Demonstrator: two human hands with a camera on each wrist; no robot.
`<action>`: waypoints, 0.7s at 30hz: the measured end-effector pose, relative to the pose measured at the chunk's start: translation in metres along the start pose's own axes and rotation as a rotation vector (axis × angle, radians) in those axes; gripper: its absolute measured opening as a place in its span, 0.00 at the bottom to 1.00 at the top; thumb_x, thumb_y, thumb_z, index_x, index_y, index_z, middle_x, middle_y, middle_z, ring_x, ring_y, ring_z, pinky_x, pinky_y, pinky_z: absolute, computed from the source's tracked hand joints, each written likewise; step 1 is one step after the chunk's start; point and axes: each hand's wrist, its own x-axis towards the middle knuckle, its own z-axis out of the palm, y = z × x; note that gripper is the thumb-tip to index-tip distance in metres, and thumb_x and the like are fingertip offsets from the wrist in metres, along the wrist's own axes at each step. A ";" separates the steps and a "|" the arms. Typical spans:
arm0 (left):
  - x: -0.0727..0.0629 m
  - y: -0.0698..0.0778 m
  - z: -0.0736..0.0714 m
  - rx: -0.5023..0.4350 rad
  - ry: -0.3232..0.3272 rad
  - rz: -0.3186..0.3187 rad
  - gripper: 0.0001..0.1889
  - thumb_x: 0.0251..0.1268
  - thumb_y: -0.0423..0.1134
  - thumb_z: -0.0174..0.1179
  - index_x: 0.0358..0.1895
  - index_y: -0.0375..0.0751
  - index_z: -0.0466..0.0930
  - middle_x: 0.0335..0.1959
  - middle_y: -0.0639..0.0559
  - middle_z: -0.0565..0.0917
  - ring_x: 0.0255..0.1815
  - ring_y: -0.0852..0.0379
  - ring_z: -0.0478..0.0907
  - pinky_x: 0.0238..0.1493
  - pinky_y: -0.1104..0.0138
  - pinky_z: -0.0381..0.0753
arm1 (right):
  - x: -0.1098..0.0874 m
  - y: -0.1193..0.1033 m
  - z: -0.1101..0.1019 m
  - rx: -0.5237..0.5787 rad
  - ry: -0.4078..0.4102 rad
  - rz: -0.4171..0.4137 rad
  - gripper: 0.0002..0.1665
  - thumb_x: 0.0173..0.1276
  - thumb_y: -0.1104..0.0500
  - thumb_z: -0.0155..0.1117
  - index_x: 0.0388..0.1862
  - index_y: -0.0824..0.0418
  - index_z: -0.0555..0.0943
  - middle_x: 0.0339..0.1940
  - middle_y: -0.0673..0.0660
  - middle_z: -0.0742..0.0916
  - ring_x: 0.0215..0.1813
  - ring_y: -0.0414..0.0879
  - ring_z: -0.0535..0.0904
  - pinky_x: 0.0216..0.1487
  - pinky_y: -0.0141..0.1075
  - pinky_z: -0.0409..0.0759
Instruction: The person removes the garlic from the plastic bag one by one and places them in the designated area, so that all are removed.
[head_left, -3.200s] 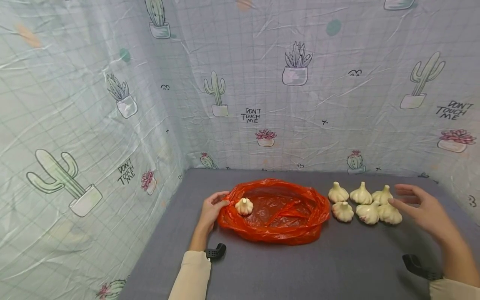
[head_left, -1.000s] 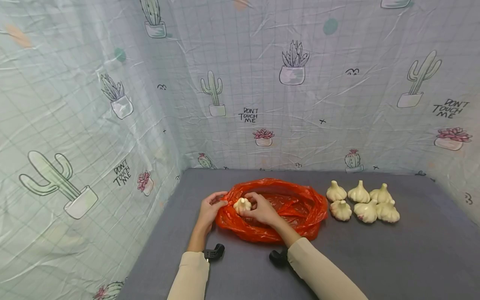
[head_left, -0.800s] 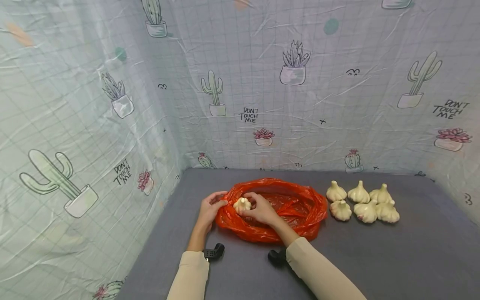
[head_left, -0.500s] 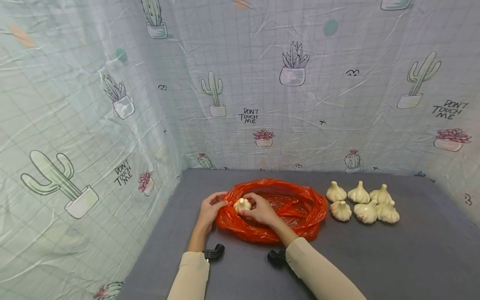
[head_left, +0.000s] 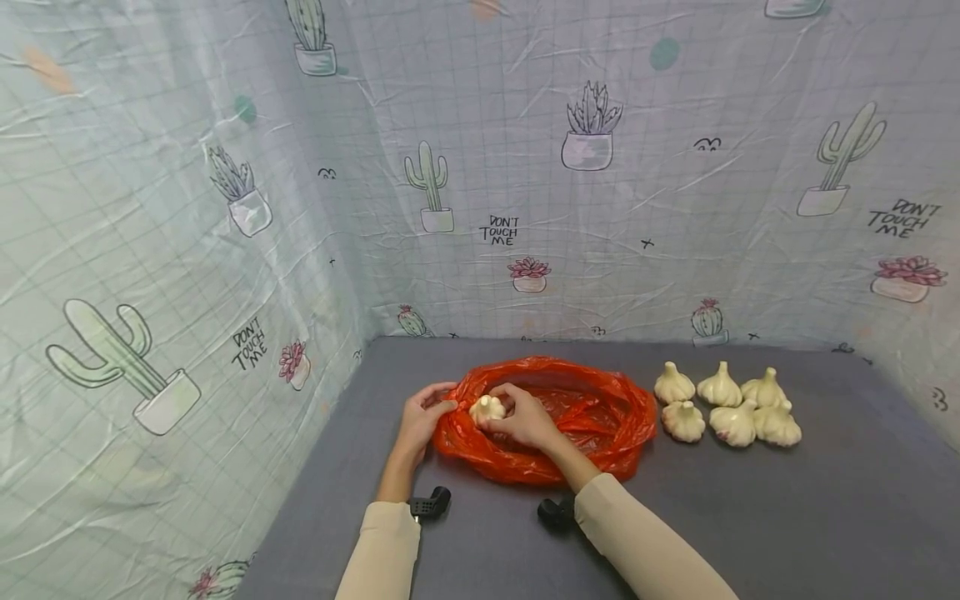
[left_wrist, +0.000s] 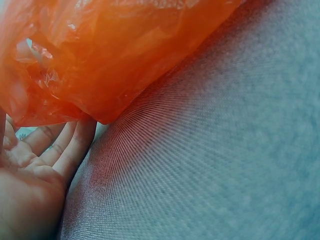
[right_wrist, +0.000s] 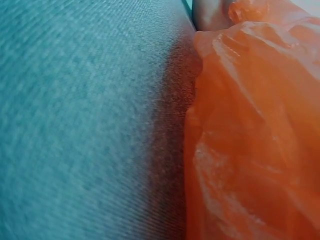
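A red plastic bag point(head_left: 540, 471) lies spread with its mouth facing up on the grey table. Its left rim is pinched by my left hand point(head_left: 417, 423), thumb on top; in the left wrist view that hand's fingers point(left_wrist: 75, 145) reach under the bag's side. Inside the bag, at its left end, sits a pale garlic bulb point(head_left: 487, 409), stem up. My right hand point(head_left: 528, 421) reaches over the front rim and holds this bulb between thumb and fingers. In the right wrist view the bag point(right_wrist: 255, 135) hides that hand.
Several more garlic bulbs point(head_left: 734, 423) stand close together in two rows on the table point(head_left: 480, 550), just right of the bag. A cactus-print curtain point(head_left: 645, 208) hangs behind and along the left. Black wrist cameras point(head_left: 431, 503) sit on both wrists.
My right hand has come from beside the bulbs at the right into the bag and taken hold of the bulb there. Over the last second both hands have stayed in place.
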 end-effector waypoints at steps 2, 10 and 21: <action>-0.003 0.006 0.000 -0.004 -0.013 -0.005 0.17 0.65 0.28 0.64 0.58 0.33 0.84 0.53 0.37 0.86 0.43 0.60 0.80 0.43 0.71 0.82 | -0.001 0.000 -0.001 0.006 0.000 -0.005 0.31 0.58 0.52 0.81 0.59 0.56 0.81 0.40 0.57 0.86 0.38 0.45 0.79 0.37 0.35 0.78; -0.015 0.027 0.002 0.015 -0.035 0.006 0.18 0.65 0.28 0.64 0.58 0.28 0.81 0.51 0.37 0.86 0.41 0.59 0.80 0.42 0.70 0.82 | -0.005 -0.001 -0.009 0.006 0.027 -0.029 0.31 0.56 0.53 0.82 0.58 0.55 0.81 0.40 0.55 0.86 0.39 0.45 0.80 0.39 0.36 0.79; 0.001 0.000 0.000 0.026 0.001 -0.003 0.18 0.66 0.30 0.65 0.59 0.35 0.83 0.53 0.39 0.86 0.42 0.59 0.80 0.43 0.70 0.82 | -0.013 -0.004 -0.019 0.083 0.035 -0.043 0.30 0.56 0.53 0.82 0.57 0.54 0.82 0.42 0.56 0.87 0.43 0.46 0.81 0.40 0.36 0.80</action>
